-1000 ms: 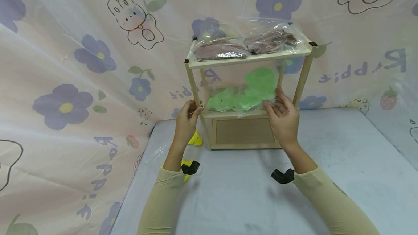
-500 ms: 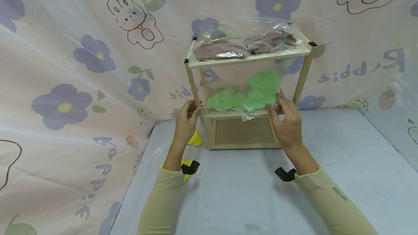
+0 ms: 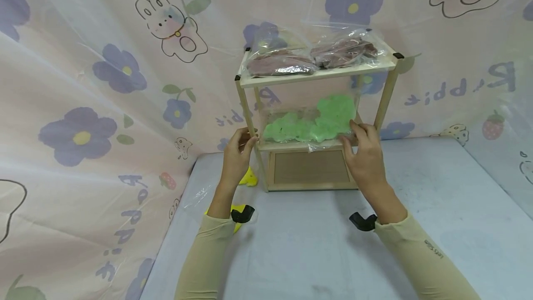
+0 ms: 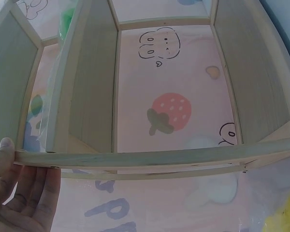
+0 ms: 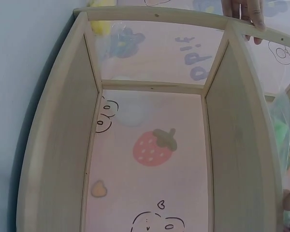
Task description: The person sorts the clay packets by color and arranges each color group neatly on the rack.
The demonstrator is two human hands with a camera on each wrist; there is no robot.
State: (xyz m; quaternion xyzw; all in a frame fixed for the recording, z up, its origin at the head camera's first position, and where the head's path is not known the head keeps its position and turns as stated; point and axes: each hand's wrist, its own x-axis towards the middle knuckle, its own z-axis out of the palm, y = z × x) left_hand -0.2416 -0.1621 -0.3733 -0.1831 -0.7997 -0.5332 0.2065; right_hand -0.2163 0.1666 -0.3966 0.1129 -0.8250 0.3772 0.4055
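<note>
A pale pink fabric backdrop printed with purple flowers, rabbits and strawberries [image 3: 83,96] rises behind and to the left of a three-level, open-sided rack of pale wood [image 3: 385,101], the landmark for every place given here. Beneath the rack spreads a pale bluish-white tabletop [image 3: 300,244].

On the rack's upper shelf [image 3: 320,76] lies clear, crinkled plastic packaging with brownish-pink contents [image 3: 281,64]; whether this is one bag or two is hard to tell. On the rack's middle shelf [image 3: 291,146] is a clear plastic bag with bright green, lobed contents [image 3: 316,126]. Its long axis runs side to side, along the shelf's front edge, and the green stands higher at the right end than at the left.

The right hand [image 3: 366,154] is nearer to the green: it is at the bag's right end, inside the rack's right front post, so the bag extends leftward from it. Its thumb and fingers bend towards that end, but whether they pinch the plastic cannot be told; the right wrist view catches only a sliver of this hand. The left hand [image 3: 238,156] grips the rack's left front post [image 3: 245,105], thumb on one face and fingers on the other, just outside the bag's left end.

Two small yellow pieces lie left of the rack's base, one beside it [image 3: 249,178] and one nearer the person [image 3: 238,209].
</note>
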